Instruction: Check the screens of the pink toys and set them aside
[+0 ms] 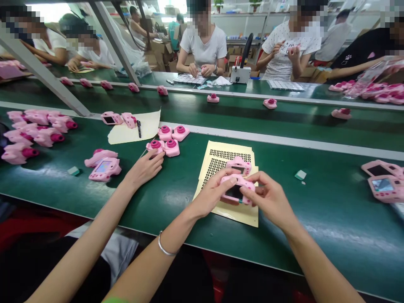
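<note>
One pink camera [242, 181] was held over the yellow sheet [241, 214], its left end clasped by the left hand [210, 191], with the thumb laid along the top, and its right end pinched by the partly curled fingers of the right hand [270, 197]. Smears could have been left on the dark screen [232, 193] if it had been brushed by the right thumb, which was placed close to its edge. A slip was also judged possible, since the rounded shell was gripped mainly by its ends; had it been dropped, the second camera [240, 169], set on the far half of the sheet, might have been struck. The sheet itself, seemingly laid loose, could have been dragged askew by a low wrist. To the left of the sheet, a cluster of cameras [172, 148] was reached by a co-worker's hand [147, 168], and a knock could have been caused by arms so close together. The back of the held camera was hidden, as were several fingertips, so firmness of grip could not be told. A small teal patch [240, 201] at its lower edge could not be made out. Well to the right of the sheet, other cameras [389, 189] were cut off by the edge of view.
</note>
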A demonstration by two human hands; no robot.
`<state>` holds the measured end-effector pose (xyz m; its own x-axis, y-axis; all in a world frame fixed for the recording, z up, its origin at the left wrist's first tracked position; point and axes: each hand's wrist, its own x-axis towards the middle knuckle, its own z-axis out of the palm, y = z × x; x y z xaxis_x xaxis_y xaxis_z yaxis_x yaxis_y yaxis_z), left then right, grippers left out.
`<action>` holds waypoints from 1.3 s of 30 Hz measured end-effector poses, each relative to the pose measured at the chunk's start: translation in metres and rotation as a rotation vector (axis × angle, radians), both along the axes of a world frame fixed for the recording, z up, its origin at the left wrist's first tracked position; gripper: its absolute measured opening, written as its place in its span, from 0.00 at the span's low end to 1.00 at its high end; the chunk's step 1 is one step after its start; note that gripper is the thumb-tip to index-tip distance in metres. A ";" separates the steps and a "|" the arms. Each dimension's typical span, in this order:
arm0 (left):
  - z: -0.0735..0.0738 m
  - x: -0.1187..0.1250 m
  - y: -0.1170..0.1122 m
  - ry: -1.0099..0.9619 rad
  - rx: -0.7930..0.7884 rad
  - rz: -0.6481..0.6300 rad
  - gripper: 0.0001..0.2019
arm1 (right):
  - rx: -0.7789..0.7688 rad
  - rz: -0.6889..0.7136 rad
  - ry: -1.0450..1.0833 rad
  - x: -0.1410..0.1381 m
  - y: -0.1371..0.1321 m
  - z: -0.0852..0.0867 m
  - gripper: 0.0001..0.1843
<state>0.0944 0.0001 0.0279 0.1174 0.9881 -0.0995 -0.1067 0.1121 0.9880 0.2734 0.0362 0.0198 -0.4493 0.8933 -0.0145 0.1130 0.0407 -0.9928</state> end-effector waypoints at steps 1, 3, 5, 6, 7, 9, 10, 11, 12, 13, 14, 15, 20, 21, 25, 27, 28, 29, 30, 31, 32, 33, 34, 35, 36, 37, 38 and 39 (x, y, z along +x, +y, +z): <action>0.003 -0.003 0.005 0.094 0.051 -0.026 0.21 | 0.063 -0.090 -0.004 0.011 0.007 -0.001 0.22; 0.007 -0.011 0.018 0.261 0.170 -0.007 0.22 | 0.222 -0.388 -0.048 0.042 0.029 -0.007 0.23; 0.007 -0.017 0.034 0.340 0.258 0.048 0.23 | 0.386 -0.816 -0.225 0.085 0.057 -0.019 0.24; 0.006 -0.018 0.042 0.347 0.278 0.054 0.24 | 0.415 -0.981 -0.441 0.108 0.072 -0.026 0.23; 0.005 -0.018 0.049 0.342 0.289 0.044 0.25 | 0.377 -1.079 -0.621 0.131 0.085 -0.033 0.23; 0.000 -0.016 0.060 0.335 0.314 0.007 0.24 | 0.285 -1.099 -0.799 0.167 0.105 -0.045 0.24; -0.003 -0.014 0.065 0.330 0.323 -0.017 0.22 | 0.240 -1.099 -0.853 0.177 0.110 -0.049 0.26; -0.005 -0.013 0.068 0.320 0.329 -0.033 0.21 | 0.232 -1.104 -0.907 0.181 0.112 -0.052 0.30; -0.007 -0.012 0.071 0.306 0.332 -0.040 0.21 | 0.267 -1.122 -0.960 0.177 0.110 -0.052 0.34; -0.009 -0.013 0.073 0.290 0.333 -0.034 0.22 | 0.345 -1.131 -1.003 0.167 0.104 -0.051 0.37; -0.009 -0.014 0.075 0.274 0.332 -0.018 0.24 | 0.461 -1.109 -1.021 0.150 0.096 -0.048 0.38; -0.009 -0.017 0.077 0.258 0.329 0.007 0.26 | 0.589 -1.033 -0.992 0.129 0.087 -0.045 0.34; -0.006 -0.039 0.072 0.160 0.259 0.175 0.32 | 0.433 -0.040 -0.485 0.004 0.041 -0.035 0.14; -0.005 -0.043 0.068 0.103 0.217 0.198 0.32 | 0.404 0.032 -0.504 -0.013 0.037 -0.034 0.12; -0.011 -0.052 0.048 -0.027 0.084 0.186 0.34 | 0.386 -0.001 -0.700 -0.045 0.033 -0.036 0.10; -0.017 -0.054 0.041 0.041 0.081 0.179 0.33 | 0.379 -0.031 -0.740 -0.046 0.033 -0.038 0.10; -0.019 -0.054 0.039 0.085 0.082 0.175 0.33 | 0.387 -0.033 -0.750 -0.045 0.032 -0.038 0.11; -0.021 -0.054 0.038 0.125 0.085 0.171 0.34 | 0.404 -0.026 -0.762 -0.045 0.032 -0.039 0.11; -0.022 -0.053 0.038 0.162 0.091 0.168 0.35 | 0.424 -0.018 -0.777 -0.044 0.031 -0.040 0.11; -0.023 -0.053 0.038 0.198 0.103 0.168 0.36 | 0.440 -0.008 -0.790 -0.043 0.030 -0.041 0.11; -0.023 -0.053 0.037 0.234 0.120 0.169 0.36 | 0.446 -0.010 -0.794 -0.042 0.029 -0.041 0.10; -0.023 -0.052 0.037 0.276 0.140 0.170 0.36 | 0.450 -0.026 -0.779 -0.040 0.029 -0.040 0.10; -0.022 -0.051 0.037 0.325 0.162 0.165 0.35 | 0.457 -0.061 -0.742 -0.038 0.029 -0.037 0.10; -0.021 -0.049 0.036 0.378 0.183 0.153 0.35 | 0.473 -0.101 -0.687 -0.035 0.029 -0.034 0.11; -0.021 -0.047 0.034 0.426 0.204 0.137 0.34 | 0.499 -0.124 -0.619 -0.032 0.030 -0.029 0.11; -0.020 -0.044 0.033 0.466 0.225 0.118 0.33 | 0.536 -0.118 -0.553 -0.029 0.031 -0.023 0.11; -0.020 -0.040 0.031 0.499 0.246 0.098 0.32 | 0.577 -0.087 -0.501 -0.027 0.031 -0.016 0.11; -0.019 -0.037 0.030 0.525 0.266 0.081 0.31 | 0.614 -0.037 -0.477 -0.026 0.031 -0.009 0.11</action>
